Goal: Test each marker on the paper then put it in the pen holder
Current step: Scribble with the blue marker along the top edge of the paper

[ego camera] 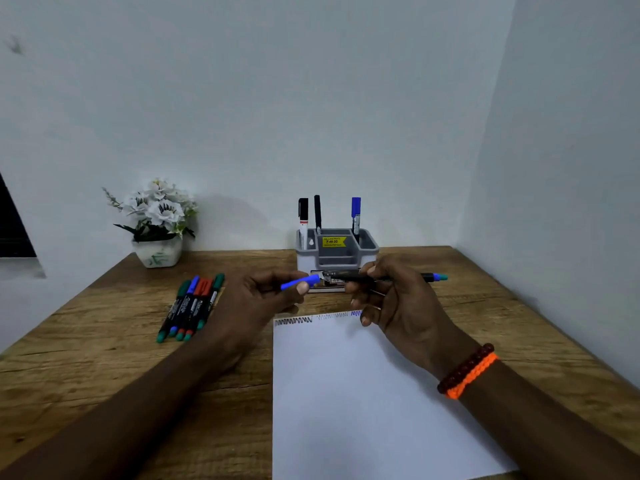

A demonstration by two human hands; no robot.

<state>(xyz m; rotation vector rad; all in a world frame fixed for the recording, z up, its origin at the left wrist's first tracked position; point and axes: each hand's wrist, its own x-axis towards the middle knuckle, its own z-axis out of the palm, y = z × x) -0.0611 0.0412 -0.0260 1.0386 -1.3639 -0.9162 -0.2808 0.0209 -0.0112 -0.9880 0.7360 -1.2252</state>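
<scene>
My right hand [398,303] grips a black-barrelled blue marker [384,278], held level above the top edge of the white paper [363,393]. My left hand [263,299] pinches its blue cap [300,282], which meets the marker's left end. Black, faint and blue zigzag test marks [315,318] run along the paper's top edge. Behind my hands stands the grey pen holder [336,247] with two black markers [303,216] and one blue marker [356,213] upright in it. Several untested markers [190,308] lie in a bundle at the left.
A white pot of white flowers [157,223] stands at the back left of the wooden table [104,368]. Walls close the table at the back and the right. A beaded and an orange bracelet [467,370] sit on my right wrist.
</scene>
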